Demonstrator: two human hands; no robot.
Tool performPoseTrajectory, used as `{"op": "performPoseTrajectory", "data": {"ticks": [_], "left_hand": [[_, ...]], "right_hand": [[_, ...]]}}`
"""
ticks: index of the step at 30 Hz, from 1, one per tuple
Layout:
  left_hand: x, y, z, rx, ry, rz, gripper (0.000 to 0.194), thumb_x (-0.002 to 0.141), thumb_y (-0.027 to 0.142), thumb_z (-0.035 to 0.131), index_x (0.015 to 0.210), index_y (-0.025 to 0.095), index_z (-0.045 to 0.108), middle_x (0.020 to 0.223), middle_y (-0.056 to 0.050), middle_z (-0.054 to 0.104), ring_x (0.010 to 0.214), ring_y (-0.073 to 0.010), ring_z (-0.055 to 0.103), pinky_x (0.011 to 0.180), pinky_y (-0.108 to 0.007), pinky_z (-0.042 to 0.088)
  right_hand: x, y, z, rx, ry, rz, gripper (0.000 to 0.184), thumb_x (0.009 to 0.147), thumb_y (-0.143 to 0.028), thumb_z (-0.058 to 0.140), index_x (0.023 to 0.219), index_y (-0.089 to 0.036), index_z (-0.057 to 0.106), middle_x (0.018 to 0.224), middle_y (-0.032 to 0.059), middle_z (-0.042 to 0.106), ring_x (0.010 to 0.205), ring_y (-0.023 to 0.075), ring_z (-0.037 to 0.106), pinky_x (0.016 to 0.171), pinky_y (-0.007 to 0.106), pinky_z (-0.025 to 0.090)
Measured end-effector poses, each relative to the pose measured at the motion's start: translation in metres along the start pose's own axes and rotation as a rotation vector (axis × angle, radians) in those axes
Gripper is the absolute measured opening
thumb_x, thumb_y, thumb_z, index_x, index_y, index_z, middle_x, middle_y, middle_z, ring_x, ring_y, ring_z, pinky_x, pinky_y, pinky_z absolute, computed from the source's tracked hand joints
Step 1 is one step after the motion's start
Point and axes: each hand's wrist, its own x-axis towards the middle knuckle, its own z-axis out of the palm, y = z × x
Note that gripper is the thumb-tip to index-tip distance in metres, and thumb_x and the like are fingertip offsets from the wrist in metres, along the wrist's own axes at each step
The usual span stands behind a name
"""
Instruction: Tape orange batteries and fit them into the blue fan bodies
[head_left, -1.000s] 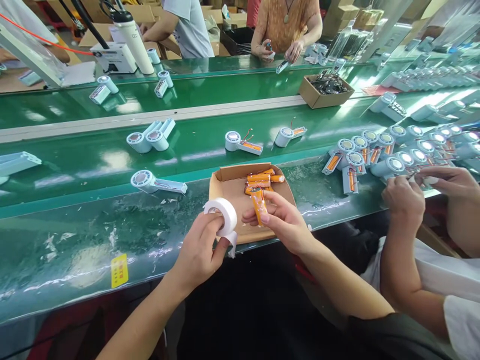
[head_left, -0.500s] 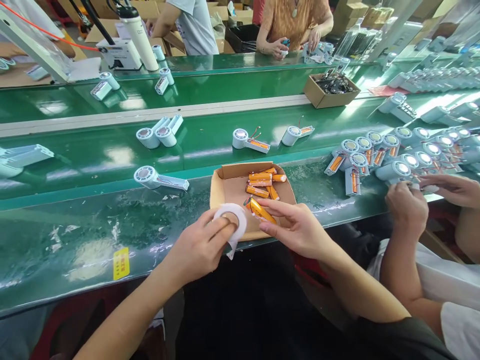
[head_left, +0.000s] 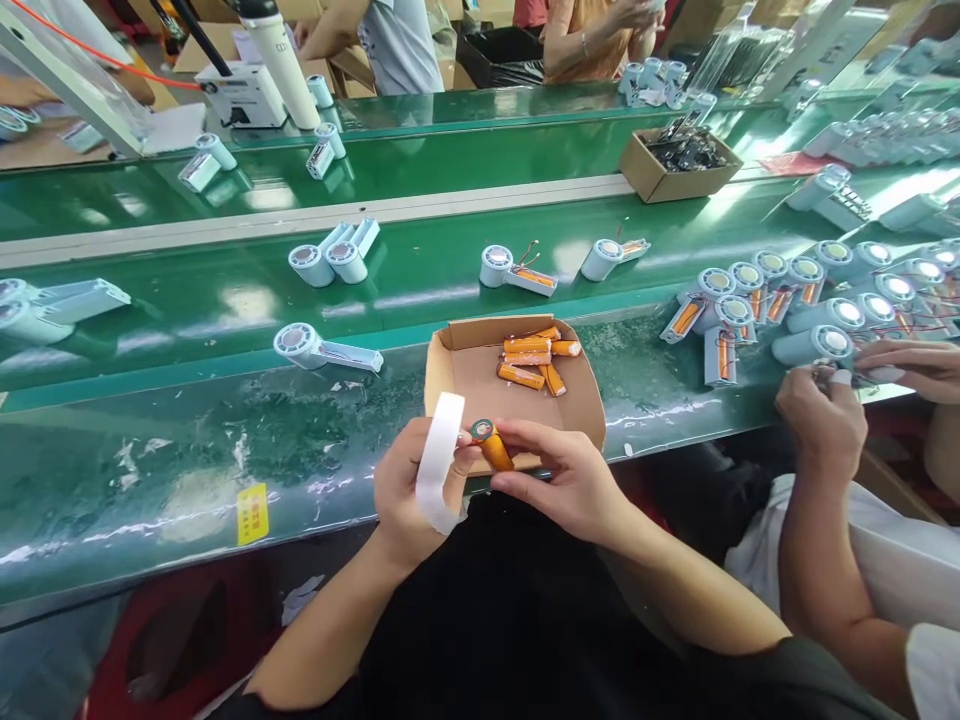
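Tape roll [head_left: 441, 465] sat gripped in my left hand [head_left: 403, 490], fingertips apparently spared for the wired end of the orange cell [head_left: 495, 450], which my right hand [head_left: 566, 480] pinched, probably to steady it, by the cardboard tray [head_left: 472, 385].

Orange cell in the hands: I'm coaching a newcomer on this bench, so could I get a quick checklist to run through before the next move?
1. Orange cell held: ok, in the right hand.
2. Left hand free: not ok, it carries the white tape roll.
3. Cell's green-edged end visible: ok, it faces up towards the camera.
4. Tape's free end loose: cannot tell, the roll shows nearly edge-on.
5. More cells at hand: ok, several lie in the cardboard box just beyond the hands.
6. Co-worker's hands out of the way: ok, well apart to the right.
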Motion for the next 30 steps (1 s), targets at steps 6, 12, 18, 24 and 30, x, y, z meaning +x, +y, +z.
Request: {"op": "performPoseTrajectory", "data": {"ticks": [6, 12, 18, 24, 30], "left_hand": [[0.023, -0.007, -0.042, 0.069, -0.298, 0.211, 0.008, 0.103, 0.016, 0.062, 0.108, 0.022, 0.064, 0.106, -0.006, 0.078, 0.092, -0.0176, 0.077, 0.077, -0.027, 0.063], [0.052, 0.006, -0.059, 0.144, -0.585, 0.359, 0.023, 0.108, 0.017, 0.048, 0.101, 0.023, 0.069, 0.082, -0.001, 0.072, 0.069, -0.0119, 0.068, 0.065, -0.022, 0.055], [0.042, 0.002, -0.063, 0.329, -0.535, 0.568, 0.021, 0.1, 0.008, 0.057, 0.116, 0.017, 0.067, 0.104, -0.008, 0.075, 0.098, -0.0202, 0.071, 0.085, -0.033, 0.063], [0.039, 0.006, -0.064, 0.41, -0.806, 0.676, 0.025, 0.1, 0.005, 0.057, 0.12, 0.013, 0.071, 0.113, -0.009, 0.075, 0.111, -0.0269, 0.073, 0.091, -0.04, 0.066], [0.046, 0.006, -0.064, 0.354, -0.921, 0.618, 0.024, 0.104, 0.008, 0.056, 0.114, 0.02, 0.073, 0.111, -0.003, 0.075, 0.119, -0.0202, 0.073, 0.1, -0.032, 0.064]], "right_hand": [[0.008, -0.014, -0.018, -0.127, -0.247, 0.046, 0.045, 0.095, -0.033, 0.078, 0.138, -0.022, 0.072, 0.106, 0.0065, 0.082, 0.091, 0.0216, 0.077, 0.085, 0.035, 0.065], [0.017, -0.028, -0.028, -0.027, -0.653, -0.032, 0.017, 0.095, -0.022, 0.073, 0.112, -0.019, 0.077, 0.088, 0.0021, 0.076, 0.07, 0.014, 0.068, 0.068, 0.024, 0.058], [0.01, -0.016, -0.036, 0.501, -0.329, 0.126, 0.051, 0.095, -0.047, 0.082, 0.139, -0.027, 0.067, 0.109, 0.0062, 0.081, 0.08, 0.0177, 0.078, 0.071, 0.029, 0.066], [0.017, -0.032, -0.05, 0.075, -0.309, 0.147, 0.047, 0.098, -0.036, 0.076, 0.143, -0.024, 0.07, 0.092, 0.0031, 0.083, 0.08, 0.0197, 0.079, 0.074, 0.029, 0.065], [0.035, -0.05, -0.058, -0.241, -0.508, 0.051, 0.042, 0.093, -0.018, 0.074, 0.134, -0.025, 0.078, 0.085, -0.0004, 0.082, 0.069, 0.0154, 0.075, 0.07, 0.024, 0.059]]}}
